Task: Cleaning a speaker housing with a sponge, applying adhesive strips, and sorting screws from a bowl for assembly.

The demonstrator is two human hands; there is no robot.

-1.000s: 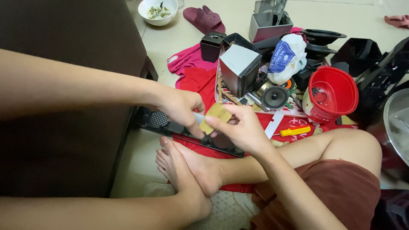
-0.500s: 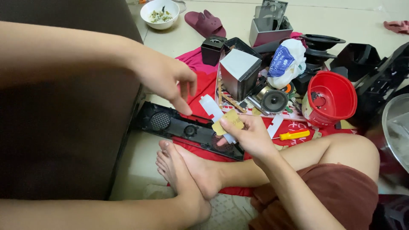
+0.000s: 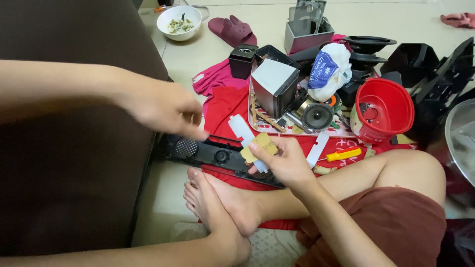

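Right hand (image 3: 282,160) palm-up, fingers pinching tan circuit board (image 3: 261,147) with pale strip (image 3: 243,129) | left hand (image 3: 166,109) just left of grip, fingers curled, holding nothing visible | black speaker panel (image 3: 217,155) directly beneath grip.

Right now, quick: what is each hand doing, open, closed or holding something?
Left hand: fingers curled, seemingly empty, above the long black panel.
Right hand: closed on a small tan card with a white strip.

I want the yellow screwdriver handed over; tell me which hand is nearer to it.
Right. The right hand, holding a tan card, is just left of the screwdriver. The left hand hovers farther left, over the black panel.
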